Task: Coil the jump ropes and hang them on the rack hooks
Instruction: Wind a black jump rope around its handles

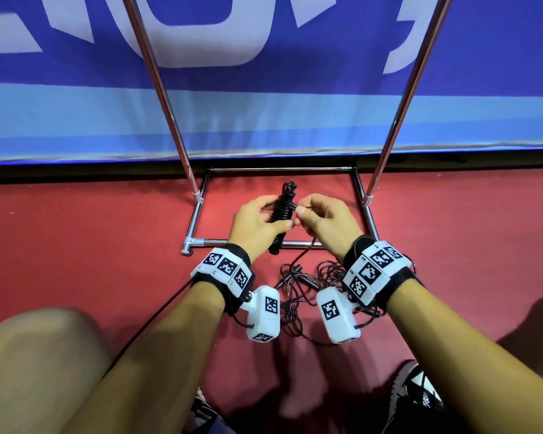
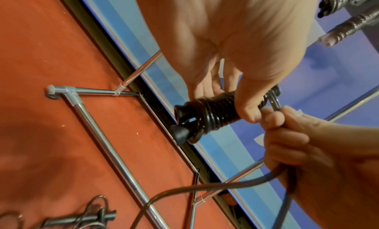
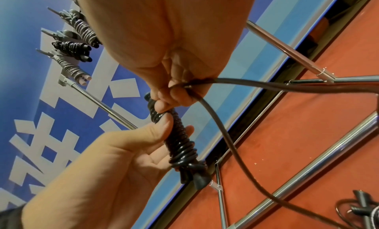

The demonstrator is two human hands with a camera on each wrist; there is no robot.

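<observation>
My left hand (image 1: 257,220) grips a black jump rope bundle (image 1: 283,208), its cord wound tightly round the handles (image 2: 213,114) (image 3: 180,140). My right hand (image 1: 320,219) pinches the loose black cord (image 3: 215,135) right beside the bundle's upper end; the cord trails from my fist down to the floor (image 2: 184,190). Several coiled ropes (image 3: 75,42) hang from clips on the rack's top bar, also visible in the left wrist view (image 2: 352,26). A tangle of loose ropes (image 1: 301,286) lies on the red floor between my wrists.
The chrome rack (image 1: 170,114) stands ahead, two slanted uprights on a rectangular base frame (image 1: 279,169). A blue banner wall (image 1: 264,104) is behind it. My knees and a shoe (image 1: 417,399) are at the bottom. Rope handles (image 2: 82,218) lie on the floor.
</observation>
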